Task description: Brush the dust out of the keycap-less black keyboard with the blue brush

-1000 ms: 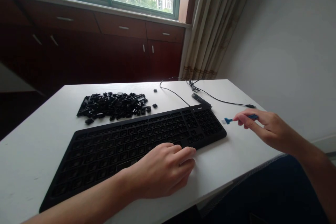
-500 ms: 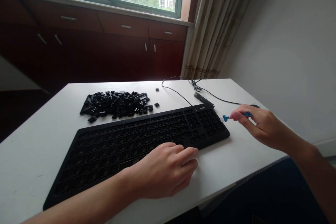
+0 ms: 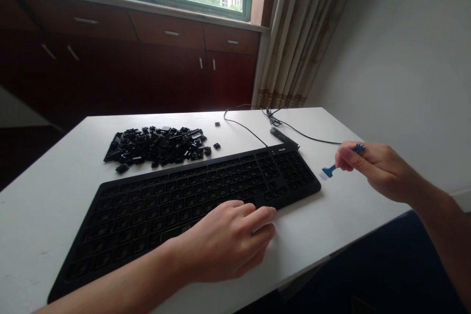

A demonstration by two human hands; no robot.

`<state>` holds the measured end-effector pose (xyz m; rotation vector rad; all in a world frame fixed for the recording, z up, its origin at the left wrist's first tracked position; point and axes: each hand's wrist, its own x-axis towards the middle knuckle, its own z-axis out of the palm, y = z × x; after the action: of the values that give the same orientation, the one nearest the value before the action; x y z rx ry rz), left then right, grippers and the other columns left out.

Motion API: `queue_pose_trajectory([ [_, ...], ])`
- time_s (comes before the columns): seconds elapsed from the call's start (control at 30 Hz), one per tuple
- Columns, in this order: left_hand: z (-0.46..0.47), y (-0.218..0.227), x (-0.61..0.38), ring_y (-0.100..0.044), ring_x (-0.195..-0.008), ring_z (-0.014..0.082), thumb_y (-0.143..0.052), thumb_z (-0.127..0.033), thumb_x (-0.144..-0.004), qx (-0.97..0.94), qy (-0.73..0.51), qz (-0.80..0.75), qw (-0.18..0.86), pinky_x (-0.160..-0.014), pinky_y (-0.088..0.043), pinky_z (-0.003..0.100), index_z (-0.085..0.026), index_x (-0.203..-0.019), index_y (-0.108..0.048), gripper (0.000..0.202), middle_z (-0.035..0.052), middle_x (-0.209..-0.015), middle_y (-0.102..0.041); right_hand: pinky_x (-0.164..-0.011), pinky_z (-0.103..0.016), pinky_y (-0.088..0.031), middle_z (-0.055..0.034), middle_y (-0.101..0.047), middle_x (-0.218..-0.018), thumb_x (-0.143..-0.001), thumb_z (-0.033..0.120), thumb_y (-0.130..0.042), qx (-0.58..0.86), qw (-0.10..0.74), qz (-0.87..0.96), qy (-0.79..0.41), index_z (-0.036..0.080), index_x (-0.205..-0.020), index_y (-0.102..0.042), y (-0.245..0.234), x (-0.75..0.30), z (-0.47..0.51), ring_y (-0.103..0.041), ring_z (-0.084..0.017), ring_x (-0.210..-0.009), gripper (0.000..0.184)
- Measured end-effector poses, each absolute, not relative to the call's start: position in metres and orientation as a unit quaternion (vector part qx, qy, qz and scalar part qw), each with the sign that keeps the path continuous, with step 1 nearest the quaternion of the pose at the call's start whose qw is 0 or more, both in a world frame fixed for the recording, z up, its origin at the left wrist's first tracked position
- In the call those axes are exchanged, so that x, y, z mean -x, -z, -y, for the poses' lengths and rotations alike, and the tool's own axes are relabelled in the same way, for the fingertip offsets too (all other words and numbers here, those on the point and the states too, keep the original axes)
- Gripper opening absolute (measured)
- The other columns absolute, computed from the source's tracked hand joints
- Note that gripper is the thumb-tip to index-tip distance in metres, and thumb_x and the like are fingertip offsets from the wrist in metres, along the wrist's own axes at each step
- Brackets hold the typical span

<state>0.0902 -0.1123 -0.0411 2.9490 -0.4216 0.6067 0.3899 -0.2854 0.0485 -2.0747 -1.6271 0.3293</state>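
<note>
Lying flat, black keyboard (image 3: 176,191), keycaps (image 3: 154,146) off

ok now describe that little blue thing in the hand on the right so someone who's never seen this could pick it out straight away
Start at the black keyboard on the white table. Just past its right end, the right hand pinches a small brush in its fingertips, with the pale bristle tip angled down toward the table. Its bright blue handle sets it apart from the black keycaps heaped beyond the keyboard.
</note>
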Motion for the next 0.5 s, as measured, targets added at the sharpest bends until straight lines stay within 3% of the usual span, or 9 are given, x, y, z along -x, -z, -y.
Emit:
queue_pose_trajectory([
  [0.17, 0.113, 0.041, -0.090, -0.063, -0.074, 0.0150, -0.051, -0.022, -0.097, -0.969, -0.196, 0.140, 0.048, -0.068, -0.052, 0.034, -0.017, -0.103, -0.068, 0.018, 0.0072, -0.121, -0.069, -0.079, -0.036, -0.048, -0.0053, -0.071, -0.094, -0.103, 0.052, -0.047, 0.750, 0.231, 0.612, -0.102, 0.024, -0.096, -0.068, -0.039, -0.387, 0.278, -0.064, -0.023, -0.086, 0.035],
  [0.3, 0.113, 0.040, -0.090, -0.063, -0.074, 0.0147, -0.051, -0.022, -0.098, -0.969, -0.198, 0.140, 0.052, -0.069, -0.051, 0.032, -0.018, -0.103, -0.067, 0.018, 0.0080, -0.120, -0.069, -0.067, -0.034, -0.045, -0.0029, -0.065, -0.074, -0.103, 0.058, -0.042, 0.764, 0.185, 0.590, -0.184, 0.022, -0.085, -0.069, -0.040, -0.386, 0.274, -0.059, -0.019, -0.070, 0.048],
  [0.4, 0.112, 0.041, -0.090, -0.063, -0.074, 0.0149, -0.052, -0.022, -0.097, -0.969, -0.196, 0.140, 0.052, -0.069, -0.052, 0.033, -0.018, -0.103, -0.068, 0.018, 0.0081, -0.121, -0.069, -0.062, -0.033, -0.042, -0.0017, -0.057, -0.064, -0.102, 0.062, -0.041, 0.777, 0.240, 0.550, -0.192, 0.021, -0.075, -0.066, -0.043, -0.388, 0.272, -0.054, -0.018, -0.063, 0.055],
  [0.5, 0.112, 0.041, -0.090, -0.063, -0.074, 0.0149, -0.052, -0.022, -0.096, -0.969, -0.197, 0.142, 0.052, -0.069, -0.052, 0.033, -0.017, -0.103, -0.068, 0.017, 0.0074, -0.121, -0.069, -0.067, -0.033, -0.046, -0.0028, -0.064, -0.072, -0.099, 0.064, -0.046, 0.783, 0.290, 0.527, -0.157, 0.022, -0.082, -0.070, -0.041, -0.389, 0.268, -0.058, -0.018, -0.069, 0.052],
])
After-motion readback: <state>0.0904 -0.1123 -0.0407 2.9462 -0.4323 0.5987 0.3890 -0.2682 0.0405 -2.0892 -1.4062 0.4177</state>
